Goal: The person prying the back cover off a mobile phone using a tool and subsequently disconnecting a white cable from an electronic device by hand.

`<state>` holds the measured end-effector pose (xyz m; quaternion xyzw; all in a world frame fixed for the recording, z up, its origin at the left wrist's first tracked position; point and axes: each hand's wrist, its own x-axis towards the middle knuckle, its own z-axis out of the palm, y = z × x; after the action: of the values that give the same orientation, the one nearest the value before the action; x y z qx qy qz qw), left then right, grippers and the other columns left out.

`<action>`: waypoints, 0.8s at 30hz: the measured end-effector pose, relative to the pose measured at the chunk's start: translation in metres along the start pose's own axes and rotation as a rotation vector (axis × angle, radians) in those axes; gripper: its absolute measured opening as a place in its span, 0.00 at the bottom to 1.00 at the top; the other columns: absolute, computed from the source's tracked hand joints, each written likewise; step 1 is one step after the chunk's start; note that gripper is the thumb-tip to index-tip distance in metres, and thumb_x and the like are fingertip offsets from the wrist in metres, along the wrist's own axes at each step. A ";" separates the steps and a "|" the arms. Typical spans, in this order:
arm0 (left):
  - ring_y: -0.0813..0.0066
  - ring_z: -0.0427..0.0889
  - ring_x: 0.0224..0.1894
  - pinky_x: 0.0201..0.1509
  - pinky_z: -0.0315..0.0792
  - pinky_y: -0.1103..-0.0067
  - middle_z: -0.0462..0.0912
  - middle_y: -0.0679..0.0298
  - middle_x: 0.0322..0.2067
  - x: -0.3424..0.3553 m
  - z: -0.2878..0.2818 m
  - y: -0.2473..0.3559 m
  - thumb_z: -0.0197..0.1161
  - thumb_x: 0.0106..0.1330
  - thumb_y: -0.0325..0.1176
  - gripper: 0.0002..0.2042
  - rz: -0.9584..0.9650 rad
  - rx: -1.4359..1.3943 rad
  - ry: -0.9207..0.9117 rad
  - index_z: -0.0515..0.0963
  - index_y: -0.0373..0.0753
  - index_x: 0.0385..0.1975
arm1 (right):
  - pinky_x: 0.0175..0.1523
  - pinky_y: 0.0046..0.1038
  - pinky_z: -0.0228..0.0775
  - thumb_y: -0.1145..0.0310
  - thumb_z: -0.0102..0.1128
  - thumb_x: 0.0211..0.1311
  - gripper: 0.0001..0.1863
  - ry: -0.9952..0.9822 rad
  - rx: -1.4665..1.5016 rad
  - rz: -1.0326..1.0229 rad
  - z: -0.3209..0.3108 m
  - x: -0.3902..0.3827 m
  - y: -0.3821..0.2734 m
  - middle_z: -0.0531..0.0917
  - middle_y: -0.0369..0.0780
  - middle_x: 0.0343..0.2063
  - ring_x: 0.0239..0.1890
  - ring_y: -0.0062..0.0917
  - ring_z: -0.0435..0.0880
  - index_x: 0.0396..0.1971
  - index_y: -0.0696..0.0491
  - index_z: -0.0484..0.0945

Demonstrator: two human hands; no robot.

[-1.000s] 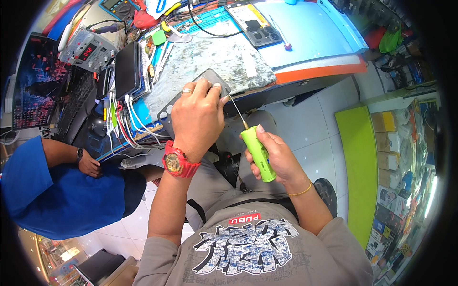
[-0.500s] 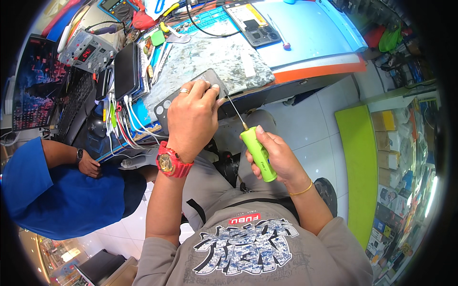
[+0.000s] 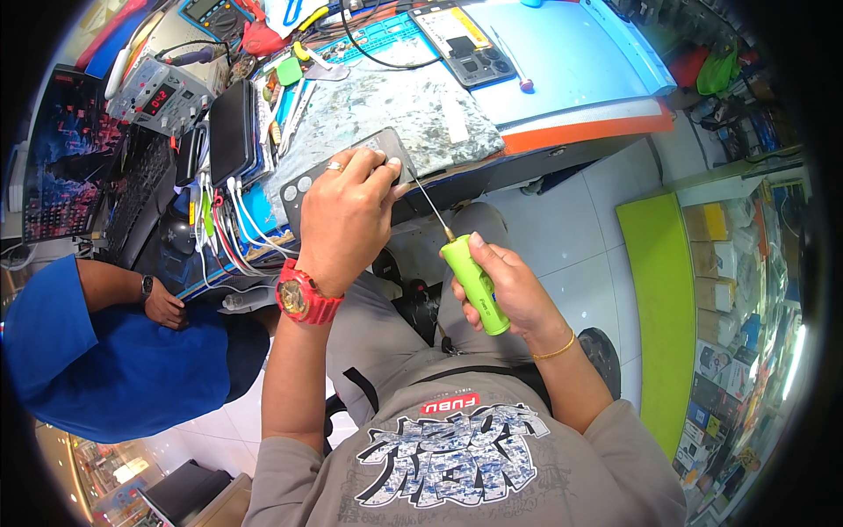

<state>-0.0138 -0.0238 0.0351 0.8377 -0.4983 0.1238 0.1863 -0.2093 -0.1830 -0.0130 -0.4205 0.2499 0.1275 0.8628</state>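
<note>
A dark grey phone back panel with round camera rings at its left end lies over the near edge of the marbled grey work mat. My left hand grips it from above, fingertips pressed on its face near the right end and thumb at the near edge. In my right hand is a bright green-handled tool with a long thin metal shaft. The shaft slants up and left, its tip at the panel's right edge beside my left thumb; exact contact is too small to tell.
An opened phone and a thin screwdriver lie at the far right of the bench. Stacked dark devices, cables and a power supply crowd the left. A person in blue sits close on my left.
My left hand has shifted slightly left and toward me, showing more of the camera rings. My right hand and the green tool have barely moved.
</note>
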 end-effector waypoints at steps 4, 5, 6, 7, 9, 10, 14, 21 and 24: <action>0.53 0.87 0.54 0.58 0.82 0.63 0.89 0.59 0.48 0.000 0.000 -0.003 0.76 0.66 0.29 0.13 0.010 -0.013 -0.008 0.89 0.38 0.49 | 0.19 0.23 0.77 0.41 0.43 0.90 0.31 0.005 -0.008 0.002 0.000 0.000 0.000 0.84 0.38 0.28 0.18 0.18 0.83 0.58 0.56 0.80; 0.53 0.88 0.54 0.58 0.81 0.64 0.89 0.59 0.48 -0.001 0.000 -0.004 0.76 0.66 0.29 0.13 0.016 -0.014 -0.009 0.89 0.39 0.49 | 0.19 0.23 0.77 0.41 0.43 0.90 0.31 0.006 -0.010 0.002 0.000 0.000 0.000 0.84 0.38 0.28 0.18 0.18 0.83 0.58 0.56 0.80; 0.53 0.88 0.54 0.59 0.81 0.64 0.89 0.59 0.48 -0.001 -0.001 -0.004 0.76 0.66 0.29 0.13 0.021 -0.016 -0.010 0.89 0.39 0.50 | 0.20 0.23 0.77 0.41 0.44 0.89 0.29 0.005 -0.003 0.005 0.001 -0.001 -0.001 0.84 0.38 0.28 0.18 0.18 0.83 0.54 0.55 0.79; 0.53 0.88 0.54 0.60 0.81 0.64 0.89 0.59 0.48 -0.001 -0.001 -0.005 0.76 0.65 0.29 0.13 0.026 -0.018 -0.011 0.89 0.39 0.50 | 0.21 0.24 0.77 0.41 0.46 0.89 0.28 0.005 0.005 0.008 0.002 -0.001 -0.003 0.84 0.38 0.27 0.18 0.19 0.83 0.50 0.55 0.78; 0.52 0.88 0.55 0.61 0.81 0.63 0.89 0.59 0.49 -0.001 -0.001 -0.006 0.76 0.65 0.28 0.14 0.030 -0.025 -0.017 0.89 0.39 0.50 | 0.22 0.25 0.78 0.42 0.47 0.89 0.27 -0.002 0.016 0.011 0.002 -0.001 -0.004 0.83 0.38 0.27 0.17 0.20 0.82 0.46 0.54 0.77; 0.52 0.88 0.56 0.61 0.81 0.63 0.89 0.58 0.50 -0.001 -0.002 -0.007 0.76 0.65 0.28 0.14 0.029 -0.032 -0.022 0.89 0.39 0.50 | 0.22 0.25 0.78 0.42 0.47 0.89 0.27 -0.006 0.018 0.012 0.001 0.000 -0.003 0.83 0.38 0.27 0.17 0.20 0.82 0.46 0.54 0.77; 0.54 0.88 0.53 0.53 0.84 0.65 0.87 0.62 0.47 -0.001 0.000 -0.010 0.77 0.63 0.29 0.14 0.103 0.014 0.024 0.89 0.39 0.49 | 0.22 0.25 0.77 0.41 0.47 0.89 0.28 -0.009 0.015 0.014 0.000 0.000 -0.004 0.83 0.38 0.27 0.17 0.19 0.82 0.46 0.54 0.77; 0.50 0.87 0.59 0.63 0.81 0.62 0.89 0.58 0.52 -0.001 -0.003 -0.009 0.76 0.66 0.27 0.14 0.034 -0.048 -0.049 0.90 0.38 0.51 | 0.21 0.24 0.77 0.41 0.46 0.89 0.29 -0.022 0.005 0.013 -0.002 0.001 -0.004 0.83 0.38 0.27 0.18 0.19 0.82 0.49 0.55 0.78; 0.50 0.87 0.59 0.63 0.81 0.62 0.89 0.58 0.52 -0.001 -0.004 -0.010 0.75 0.66 0.26 0.14 0.042 -0.051 -0.055 0.89 0.37 0.51 | 0.19 0.23 0.77 0.39 0.44 0.89 0.31 -0.015 -0.016 0.012 -0.004 0.003 -0.002 0.84 0.38 0.28 0.18 0.18 0.83 0.57 0.55 0.80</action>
<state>-0.0051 -0.0168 0.0367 0.8251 -0.5237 0.0916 0.1913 -0.2077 -0.1875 -0.0153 -0.4247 0.2447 0.1378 0.8607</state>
